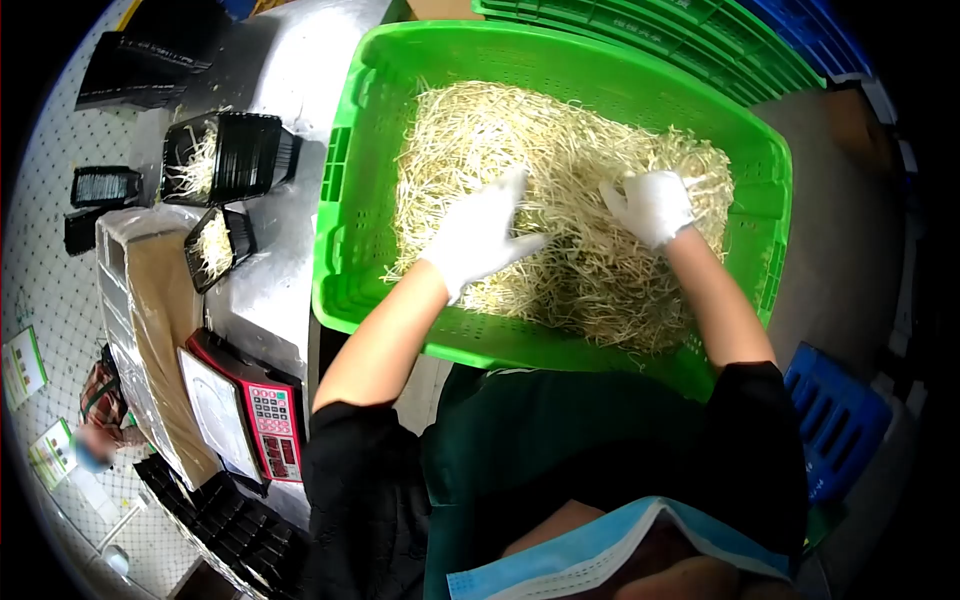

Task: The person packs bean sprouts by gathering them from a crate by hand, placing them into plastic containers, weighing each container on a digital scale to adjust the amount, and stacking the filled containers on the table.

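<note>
Bean sprouts (590, 290) lie heaped in a big green plastic crate (350, 180) in front of me. My left hand (482, 232), in a white glove, rests over the left part of the heap, its thumb spread away from the fingers and nothing held. On the right side, my right hand (655, 207), gloved in white too, touches the sprouts. Its thumb stands apart from the fingers, whose tips are partly hidden. Between the hands the heap dips slightly.
Left of the crate, a metal table (285, 190) carries stacked black trays (245, 155), a sprout-filled black tray (240, 232) and a red scale (270, 420). More green crates (660, 40) stand behind, and a blue crate (835, 420) sits at right. Another person (105, 410) is at far left.
</note>
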The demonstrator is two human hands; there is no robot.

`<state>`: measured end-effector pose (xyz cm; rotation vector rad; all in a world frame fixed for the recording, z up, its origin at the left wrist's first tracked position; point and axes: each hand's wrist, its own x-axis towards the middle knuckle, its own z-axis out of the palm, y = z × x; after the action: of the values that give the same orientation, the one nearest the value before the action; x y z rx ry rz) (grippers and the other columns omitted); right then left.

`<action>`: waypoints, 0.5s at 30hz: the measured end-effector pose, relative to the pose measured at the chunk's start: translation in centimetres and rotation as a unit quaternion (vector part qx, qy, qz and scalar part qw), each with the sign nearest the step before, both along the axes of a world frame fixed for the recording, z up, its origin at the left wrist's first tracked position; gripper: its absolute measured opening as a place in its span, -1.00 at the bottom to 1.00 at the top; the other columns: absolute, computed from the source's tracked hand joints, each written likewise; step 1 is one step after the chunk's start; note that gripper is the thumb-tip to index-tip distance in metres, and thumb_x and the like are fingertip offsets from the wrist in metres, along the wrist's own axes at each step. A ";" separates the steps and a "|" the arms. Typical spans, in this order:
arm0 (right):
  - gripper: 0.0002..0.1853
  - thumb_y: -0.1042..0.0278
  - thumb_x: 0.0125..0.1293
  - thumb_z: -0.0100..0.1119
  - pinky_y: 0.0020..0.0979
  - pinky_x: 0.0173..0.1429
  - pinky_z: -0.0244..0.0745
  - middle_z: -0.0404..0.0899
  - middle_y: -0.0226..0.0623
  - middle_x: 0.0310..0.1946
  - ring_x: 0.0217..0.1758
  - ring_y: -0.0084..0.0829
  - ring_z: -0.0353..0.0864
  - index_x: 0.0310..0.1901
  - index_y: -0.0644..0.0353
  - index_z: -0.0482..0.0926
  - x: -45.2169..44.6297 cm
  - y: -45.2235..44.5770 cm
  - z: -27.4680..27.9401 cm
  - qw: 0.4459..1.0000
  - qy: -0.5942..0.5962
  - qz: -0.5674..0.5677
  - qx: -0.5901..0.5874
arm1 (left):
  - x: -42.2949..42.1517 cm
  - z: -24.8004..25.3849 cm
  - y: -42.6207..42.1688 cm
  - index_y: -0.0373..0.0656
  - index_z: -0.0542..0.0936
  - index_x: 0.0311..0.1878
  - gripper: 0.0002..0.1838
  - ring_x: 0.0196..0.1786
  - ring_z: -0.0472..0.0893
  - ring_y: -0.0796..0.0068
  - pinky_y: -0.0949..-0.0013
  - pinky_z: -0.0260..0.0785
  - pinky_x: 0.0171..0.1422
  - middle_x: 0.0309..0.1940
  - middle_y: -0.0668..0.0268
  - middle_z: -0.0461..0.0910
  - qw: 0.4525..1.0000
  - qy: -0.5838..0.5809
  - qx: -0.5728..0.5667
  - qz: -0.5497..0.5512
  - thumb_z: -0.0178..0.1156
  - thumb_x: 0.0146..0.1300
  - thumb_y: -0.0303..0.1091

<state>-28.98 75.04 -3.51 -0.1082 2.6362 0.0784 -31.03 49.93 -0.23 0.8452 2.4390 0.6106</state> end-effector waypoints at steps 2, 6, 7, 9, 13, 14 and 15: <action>-0.37 -0.10 0.35 -0.21 -0.22 -0.31 0.50 0.59 -0.07 -0.61 -0.44 -0.17 0.65 -0.69 0.13 0.61 -1.0 0.2 -0.7 0.997 0.032 -0.052 -0.037 | -2.7 2.0 5.7 -0.27 0.01 0.45 0.02 0.42 0.21 0.04 0.23 0.05 0.49 0.39 -0.15 0.11 0.993 -0.070 0.001 -0.095 0.34 0.08 0.04; -0.52 0.01 0.29 -0.15 -0.18 -0.24 0.51 0.62 -0.03 -0.51 -0.39 -0.08 0.65 -0.51 0.16 0.65 -2.3 1.6 -1.9 0.999 -0.041 0.000 -0.011 | -5.2 -6.8 13.3 -0.27 0.06 0.44 0.15 0.40 0.26 0.04 0.16 -0.04 0.53 0.44 -0.03 0.05 0.980 0.134 -0.012 -0.148 0.38 -0.07 0.22; -0.52 0.01 0.29 -0.15 -0.18 -0.24 0.51 0.62 -0.03 -0.51 -0.39 -0.08 0.65 -0.51 0.16 0.65 -2.7 2.1 -1.1 0.999 -0.042 -0.001 -0.009 | -6.6 -9.2 14.4 -0.25 0.06 0.44 0.23 0.39 0.27 0.06 0.09 -0.06 0.52 0.39 -0.01 0.16 0.983 0.131 -0.021 -0.123 0.37 -0.18 0.33; -0.58 0.04 0.31 -0.13 -0.18 -0.12 0.52 0.65 -0.01 -0.35 -0.27 -0.04 0.65 -0.26 0.15 0.67 -3.7 3.0 -0.2 0.993 -0.108 -0.043 -0.026 | -8.0 -10.0 15.4 -0.23 0.06 0.44 0.32 0.37 0.28 0.09 0.02 -0.08 0.51 0.34 0.00 0.26 0.987 0.127 -0.027 -0.097 0.36 -0.30 0.45; -0.52 -0.07 0.38 -0.16 -0.24 0.11 0.45 0.62 0.01 -0.15 -0.08 -0.09 0.62 -0.09 0.17 0.59 -6.1 7.4 -0.7 0.941 -0.002 -0.122 -0.316 | -6.2 -6.3 15.3 -0.22 0.19 0.39 0.28 0.09 0.57 0.15 -0.18 -0.17 0.48 -0.16 0.15 0.66 0.970 -0.131 -0.094 -0.183 0.19 -0.26 0.60; -0.51 -0.09 0.38 -0.13 -0.27 0.12 0.45 0.62 -0.02 -0.10 -0.05 -0.12 0.61 -0.08 0.18 0.60 -7.4 7.6 -1.2 0.954 0.021 -0.064 -0.292 | -5.8 -4.8 15.3 -0.22 0.22 0.37 0.24 0.09 0.57 0.15 -0.21 -0.16 0.47 -0.16 0.14 0.65 0.963 -0.143 -0.114 -0.197 0.17 -0.23 0.60; -0.50 -0.11 0.37 -0.10 -0.30 0.12 0.44 0.61 -0.05 -0.06 -0.01 -0.15 0.60 -0.07 0.19 0.61 -9.0 7.5 -1.6 0.962 0.045 -0.005 -0.268 | -5.5 -3.8 15.1 -0.23 0.25 0.34 0.20 0.09 0.58 0.15 -0.24 -0.16 0.46 -0.17 0.14 0.65 0.956 -0.153 -0.134 -0.211 0.16 -0.19 0.59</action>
<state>-37.97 82.50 -5.14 -0.2781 2.6775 -0.6520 -36.50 65.06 -4.01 1.0289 1.9234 0.2217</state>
